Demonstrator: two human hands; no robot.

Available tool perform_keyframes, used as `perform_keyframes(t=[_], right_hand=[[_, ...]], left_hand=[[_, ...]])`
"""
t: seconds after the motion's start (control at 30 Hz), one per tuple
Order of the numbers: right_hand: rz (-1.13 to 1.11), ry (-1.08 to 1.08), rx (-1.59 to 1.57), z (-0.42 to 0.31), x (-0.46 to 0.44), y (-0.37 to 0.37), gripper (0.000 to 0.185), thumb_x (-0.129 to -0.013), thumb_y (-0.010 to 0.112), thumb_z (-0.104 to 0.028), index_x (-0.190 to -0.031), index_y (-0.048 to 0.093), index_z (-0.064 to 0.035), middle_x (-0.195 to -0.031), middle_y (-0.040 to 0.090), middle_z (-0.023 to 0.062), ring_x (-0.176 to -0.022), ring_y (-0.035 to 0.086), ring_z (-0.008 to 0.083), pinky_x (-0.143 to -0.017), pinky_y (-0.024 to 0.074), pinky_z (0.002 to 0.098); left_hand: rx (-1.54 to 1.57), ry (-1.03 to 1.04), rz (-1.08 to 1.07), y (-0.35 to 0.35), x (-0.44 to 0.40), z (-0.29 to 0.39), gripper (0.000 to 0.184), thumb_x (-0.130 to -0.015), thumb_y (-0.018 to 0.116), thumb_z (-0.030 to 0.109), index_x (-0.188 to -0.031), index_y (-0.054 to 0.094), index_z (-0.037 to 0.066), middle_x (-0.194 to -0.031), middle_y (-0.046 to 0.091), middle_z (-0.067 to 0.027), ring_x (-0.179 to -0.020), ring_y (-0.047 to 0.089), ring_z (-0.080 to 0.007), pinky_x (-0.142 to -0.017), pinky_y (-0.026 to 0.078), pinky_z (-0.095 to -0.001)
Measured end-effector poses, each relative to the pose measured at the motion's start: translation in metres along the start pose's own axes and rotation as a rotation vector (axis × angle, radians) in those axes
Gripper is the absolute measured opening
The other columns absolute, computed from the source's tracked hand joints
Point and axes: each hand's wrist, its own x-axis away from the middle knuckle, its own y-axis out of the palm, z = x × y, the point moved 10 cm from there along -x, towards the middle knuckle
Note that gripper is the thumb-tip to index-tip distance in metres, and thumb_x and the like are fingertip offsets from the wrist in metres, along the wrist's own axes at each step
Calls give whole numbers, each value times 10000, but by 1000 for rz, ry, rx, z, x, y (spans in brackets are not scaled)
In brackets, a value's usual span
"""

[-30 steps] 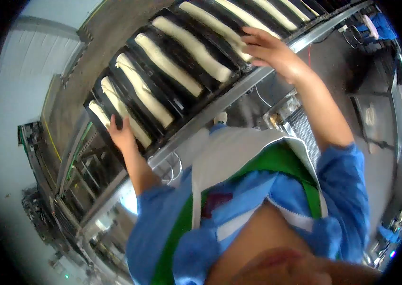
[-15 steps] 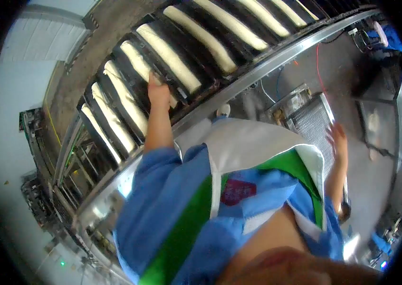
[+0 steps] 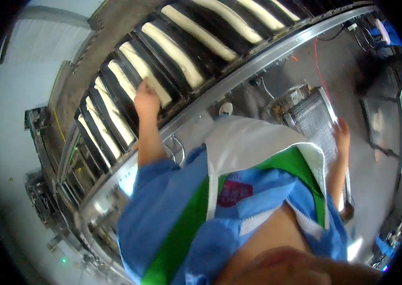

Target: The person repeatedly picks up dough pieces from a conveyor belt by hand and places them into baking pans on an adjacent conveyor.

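Note:
Long pale dough strips lie lengthwise in a row of black slotted trays. My left hand is at the near half of one dough strip, its index finger stretched onto the dough and the other fingers loosely bent. I see no grasp around the strip. Beside it lie another dough strip and a thinner dough strip. My right hand hangs at my other side, fingers loosely bent, overlapping the edge of a perforated metal panel in view; I cannot tell whether they touch. Nothing shows in that hand.
A metal rail runs along the near side of the black trays. Below it are a red cable and my shoe. A metal-framed stand is at the right, machinery at the left.
The row of trays and dough has shifted leftward in view. My left hand has moved slightly left and down along it. My right hand's fingers, spread before, are now more bent.

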Motion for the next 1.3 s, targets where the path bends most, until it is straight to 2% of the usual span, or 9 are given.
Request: perform_keyframes(t=[0.17, 0.23, 0.4, 0.77, 0.87, 0.97, 1.03, 1.2, 1.3], right_hand=[[-61, -37, -246, -19, -13, -15, 413, -845, 544, -207, -1223, 458, -63, -1160, 525, 47, -991, 531, 139, -774, 439, 264], [-3, -92, -425, -32, -13, -29, 274, -811, 572, -155, -1075, 548, -86, -940, 570, -2, -748, 528, 73, -590, 414, 204], [49, -52, -432, -42, -26, -83, 291, -804, 594, -197, -1070, 551, -89, -942, 572, -15, -841, 524, 85, -706, 413, 244], [353, -200, 541, 33, -55, -192, 530, -632, 616, -53, -1146, 487, -77, -1091, 522, 208, -1054, 484, 356, -857, 425, 392], [284, -76, 599, 81, -64, -204, 515, -621, 616, -52, -1122, 494, -69, -1069, 531, 204, -1020, 502, 367, -842, 434, 393], [107, -97, 606, 105, -78, -211, 501, -622, 587, -37, -1114, 498, -65, -1077, 531, 194, -981, 530, 352, -842, 435, 390], [144, -163, 600, 108, -73, -218, 503, -627, 572, -34, -1124, 499, -69, -1089, 529, 183, -991, 532, 323, -839, 438, 386], [223, 47, 791, 87, -95, -240, 461, -749, 531, -169, -1196, 437, -109, -1123, 512, 155, -1102, 464, 303, -891, 387, 447], [241, 116, 838, 50, -112, -261, 472, -723, 581, -186, -1174, 486, -84, -1113, 544, 150, -1003, 515, 353, -852, 415, 426]], left_hand=[[-351, -22, -70, 51, -13, 2, 572, -750, 543, 94, -1296, 373, 86, -1322, 342, -201, -1150, 433, -317, -931, 391, -351], [-386, -191, -82, 44, -11, -9, 680, -726, 559, 82, -1346, 280, 104, -1380, 252, -194, -1190, 399, -298, -961, 368, -338], [-412, -277, -126, 35, -3, -5, 763, -708, 620, 153, -1363, 228, 153, -1023, 595, -187, -977, 562, -324, -861, 435, -384], [-200, -221, -122, 47, 3, -35, 633, -749, 500, 119, -1336, 270, 56, -1186, 490, -222, -1079, 478, -365, -914, 382, -356], [15, -189, -135, 52, 16, -34, 587, -794, 416, 42, -1349, 226, 20, -1299, 387, -217, -1204, 388, -284, -984, 301, -306], [-266, 45, -349, 72, 17, -52, 440, -802, 526, 145, -1214, 412, 37, -1079, 561, -186, -935, 558, -280, -788, 446, -343], [-60, -209, -398, 51, 38, 1, 403, -742, 615, 157, -1114, 509, 44, -964, 609, -168, -827, 593, -256, -714, 465, -341], [-484, -231, -647, 23, 47, 31, 472, -714, 653, 220, -1135, 522, 50, -1016, 588, -173, -907, 572, -287, -766, 457, -367], [-585, -111, -468, 8, 7, 72, 515, -698, 676, 258, -1147, 529, 54, -1047, 575, -177, -955, 559, -305, -798, 452, -383]])
